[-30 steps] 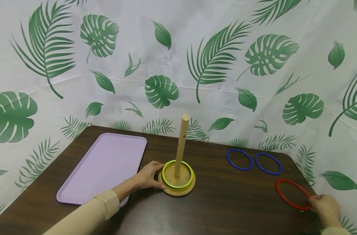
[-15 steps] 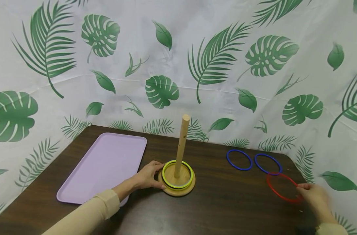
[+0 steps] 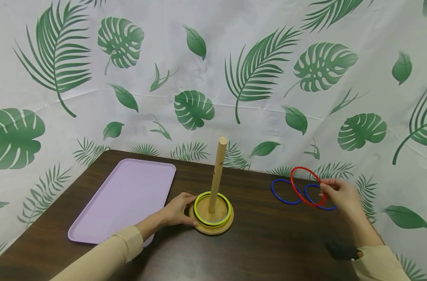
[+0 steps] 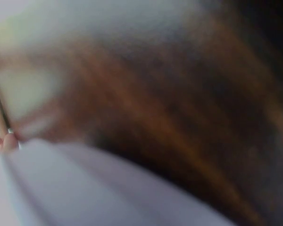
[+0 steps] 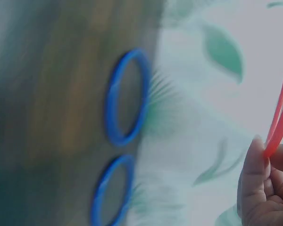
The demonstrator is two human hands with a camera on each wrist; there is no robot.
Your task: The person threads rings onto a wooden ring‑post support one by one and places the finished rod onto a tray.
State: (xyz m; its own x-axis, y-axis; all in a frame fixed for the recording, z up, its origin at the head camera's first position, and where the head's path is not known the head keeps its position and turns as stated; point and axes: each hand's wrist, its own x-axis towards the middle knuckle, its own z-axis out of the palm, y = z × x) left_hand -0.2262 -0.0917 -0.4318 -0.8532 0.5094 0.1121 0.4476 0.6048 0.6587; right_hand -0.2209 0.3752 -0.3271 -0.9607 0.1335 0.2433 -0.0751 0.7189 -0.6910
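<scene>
Two blue rings [image 3: 286,191] lie flat on the dark table [image 3: 269,242] while the right hand [image 3: 341,195] pinches the red ring [image 3: 306,186] by its rim between thumb and fingertips, holding it tilted in the air above them. The left hand [image 3: 176,210] has its fingers curled against the edge of the wooden base [image 3: 213,226], beside the purple tray [image 3: 125,199]. To thread well, the ring should probably be levelled and centred over the peg [image 3: 217,173], above the yellow ring [image 3: 212,203], with the base kept steady.
</scene>
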